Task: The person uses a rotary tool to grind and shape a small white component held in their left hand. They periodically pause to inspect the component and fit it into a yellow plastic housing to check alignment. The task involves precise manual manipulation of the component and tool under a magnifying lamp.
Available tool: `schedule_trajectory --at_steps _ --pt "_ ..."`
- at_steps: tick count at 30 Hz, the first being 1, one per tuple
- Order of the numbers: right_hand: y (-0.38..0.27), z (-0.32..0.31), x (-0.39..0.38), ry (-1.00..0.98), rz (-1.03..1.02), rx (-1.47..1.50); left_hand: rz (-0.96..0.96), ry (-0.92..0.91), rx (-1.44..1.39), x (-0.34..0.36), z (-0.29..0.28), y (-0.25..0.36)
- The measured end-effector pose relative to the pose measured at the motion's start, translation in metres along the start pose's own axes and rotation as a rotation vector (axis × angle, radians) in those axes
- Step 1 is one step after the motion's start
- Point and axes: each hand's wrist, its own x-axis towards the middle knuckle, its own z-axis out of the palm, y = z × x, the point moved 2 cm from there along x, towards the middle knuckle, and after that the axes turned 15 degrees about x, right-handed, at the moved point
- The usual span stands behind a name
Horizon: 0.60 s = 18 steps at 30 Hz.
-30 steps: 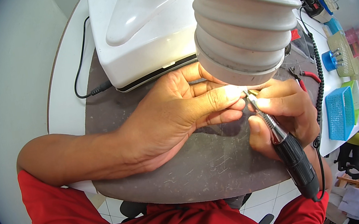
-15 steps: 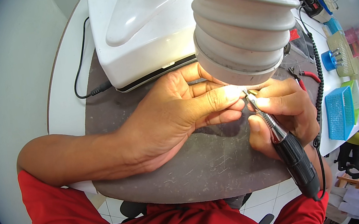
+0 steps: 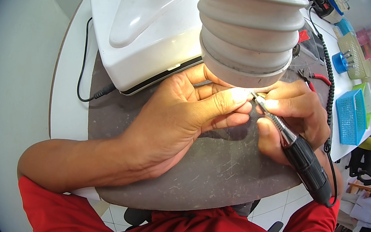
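Note:
My right hand (image 3: 293, 112) is closed round a rotary handpiece (image 3: 304, 163) with a black grip and a silver neck, its tip slanting up and left. Thumb and fingers of my left hand (image 3: 199, 111) are pinched together at that tip. What the left hand holds there is too small and too covered to make out. Both hands meet just below the mouth of a ribbed white hose (image 3: 253, 24), over a scratched grey-brown work mat (image 3: 204, 180). A black cord (image 3: 331, 166) runs off the handpiece's rear end.
A glossy white machine casing (image 3: 148, 25) stands behind my left hand, with a black power cable (image 3: 80, 83) at its side. Red-handled pliers (image 3: 319, 79) lie beyond my right hand. Along the right stand a blue basket (image 3: 351, 117), a cream basket (image 3: 354, 54) and a blue tool holder (image 3: 340, 63).
Almost nothing differs. The handpiece and my right fingers have shifted very slightly; both hands keep their grips under the hose.

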Motion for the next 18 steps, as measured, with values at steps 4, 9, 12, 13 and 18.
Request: schedule_trajectory --at_steps 4,9,12,13,18 --pt "0.0021 -0.0011 0.0007 -0.024 -0.030 0.020 -0.011 0.000 -0.003 -0.0007 -0.0001 0.0005" --pt "-0.0012 -0.0003 0.0013 -0.011 0.006 -0.010 -0.007 0.007 -0.006 0.0000 0.0007 0.0008" --pt "0.0017 -0.0005 0.0011 -0.029 -0.014 0.020 -0.016 0.009 0.001 -0.0001 0.0004 0.0011" --pt "0.0022 -0.0003 0.0010 -0.032 -0.019 0.034 -0.021 0.009 0.004 0.0000 -0.0001 0.0010" --pt "-0.0012 -0.0009 -0.0014 -0.080 0.039 0.015 -0.017 0.010 0.005 -0.0009 0.0000 0.0013"
